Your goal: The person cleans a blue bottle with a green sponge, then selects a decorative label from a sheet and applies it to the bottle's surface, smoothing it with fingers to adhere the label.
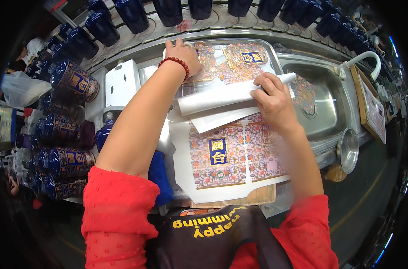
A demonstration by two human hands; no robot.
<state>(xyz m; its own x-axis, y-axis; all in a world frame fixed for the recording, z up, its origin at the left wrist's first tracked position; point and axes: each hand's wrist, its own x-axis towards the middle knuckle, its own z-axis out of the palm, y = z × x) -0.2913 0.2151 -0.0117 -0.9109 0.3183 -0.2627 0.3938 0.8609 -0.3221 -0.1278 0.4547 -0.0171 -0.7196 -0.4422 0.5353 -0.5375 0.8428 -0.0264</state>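
Left hand (182,56) flat, fingers spread, pins the far patterned decal sheet (231,60) in the steel tray (275,58) while right hand (273,101) grasps the rolled white backing paper (222,97), peeling it rightward.

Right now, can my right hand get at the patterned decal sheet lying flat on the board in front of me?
Probably yes. The right hand rests on a rolled white sheet just above the decal sheet, whose printed face lies uncovered below it, though that hand is occupied by the roll.
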